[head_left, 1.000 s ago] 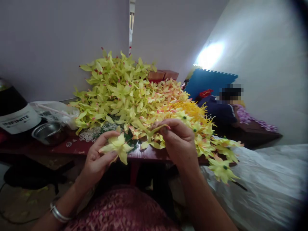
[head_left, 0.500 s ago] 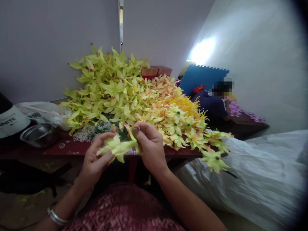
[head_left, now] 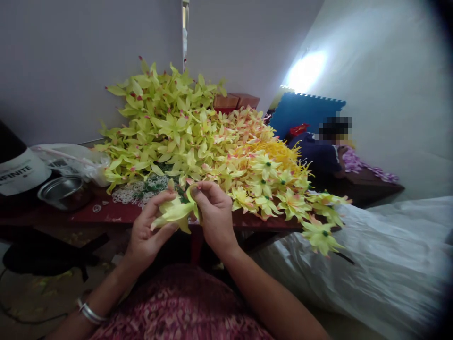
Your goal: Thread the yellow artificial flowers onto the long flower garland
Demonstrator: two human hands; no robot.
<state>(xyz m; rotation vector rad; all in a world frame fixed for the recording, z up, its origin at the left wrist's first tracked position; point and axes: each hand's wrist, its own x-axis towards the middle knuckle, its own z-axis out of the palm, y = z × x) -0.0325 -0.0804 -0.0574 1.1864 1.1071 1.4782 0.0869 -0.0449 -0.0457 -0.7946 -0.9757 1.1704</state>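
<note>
In the lower middle of the frame, our left hand (head_left: 146, 233) has its grip closed on a pale yellow-green artificial flower (head_left: 173, 212), pinched between thumb and fingers. Just beside it, our right hand (head_left: 217, 215) clamps a curled yellow-green petal piece (head_left: 192, 194) between thumb and forefinger; the two pieces meet or overlap, but we cannot tell whether they are joined. Both are just in front of the near edge of the dark red worktop (head_left: 116, 213).

The likeliest trouble is a slip: the pieces look thin and soft, so a loose pinch could let one drop towards our lap. Squeezing too hard could crease a petal, and pulling the hands apart while the pieces are caught could tear one.

Close behind our fingers, a spread of small white rings (head_left: 129, 194) could be scattered by a knuckle. The tall heap of yellow-green artificial flowers (head_left: 166, 125) in the upper middle might slide if nudged. At the lower right, a pale-yellow flower with a green centre (head_left: 322, 237) hangs past the worktop edge, where a sleeve or elbow might knock it down.
</note>
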